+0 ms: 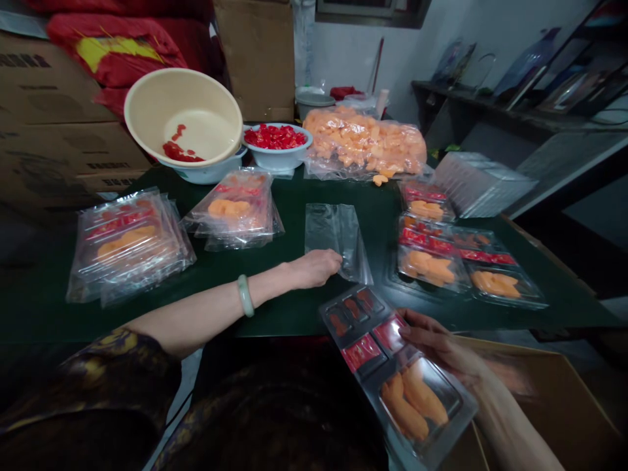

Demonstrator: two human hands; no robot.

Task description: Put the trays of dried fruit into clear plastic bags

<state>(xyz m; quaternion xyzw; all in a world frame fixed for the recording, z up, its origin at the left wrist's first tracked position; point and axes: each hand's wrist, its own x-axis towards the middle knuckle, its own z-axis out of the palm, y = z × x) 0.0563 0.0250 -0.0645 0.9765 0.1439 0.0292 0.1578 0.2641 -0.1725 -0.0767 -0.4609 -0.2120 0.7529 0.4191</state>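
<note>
My left hand point(316, 268), with a pale green bangle on its wrist, is closed on the edge of a clear plastic bag point(353, 245) lying flat on the green table point(294, 307). In my right hand point(441, 347) is a clear plastic tray point(392, 373), tilted near the table's front edge. Its compartments hold small reddish-brown pieces, red packets and two orange pieces. The thumb lies over the tray's side by a red packet; some fingers are hidden beneath.
Bagged trays point(132, 248) and another pile point(235, 209) lie left. Behind are a cream basin point(216, 124), a bowl of red packets point(277, 160) and bagged orange pieces point(363, 144). Filled trays point(495, 281) and stacked clear trays point(483, 183) stand right; a cardboard box point(564, 399) sits below.
</note>
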